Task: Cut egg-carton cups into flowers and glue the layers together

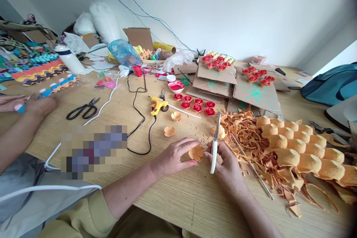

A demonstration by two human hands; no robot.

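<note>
Flower, orange w/ rounded petals, is near the front of the table, approx. ctr, held up btwn the person's hands. Going L to R: at far L, another person's hand is by a strip of blue & orange cups. Next, black shears lie flat; then a yellow glue gun w/ its black cord, & two loose orange blooms nearer the ctr, one behind the other.

The L hand reaches in below these. Its thumb & forefinger curve apart in a C, w/ the flower pinched by its edges btwn their tips, petals facing up. The flower is roundish, so no clear long axis.

Just R of it is the R hand, fingers curled & thumb bent in around the white handle of the scissors. Their long axis runs away from the person, tips pointing to the back, so the flower sits L of the handle, not in line w/ the tips. Thumb is v. close to the flower's R edge; can't tell if it touches. Blades show edge-on; can't tell if they're parted.

Far R: orange scraps, then an egg tray.
</note>
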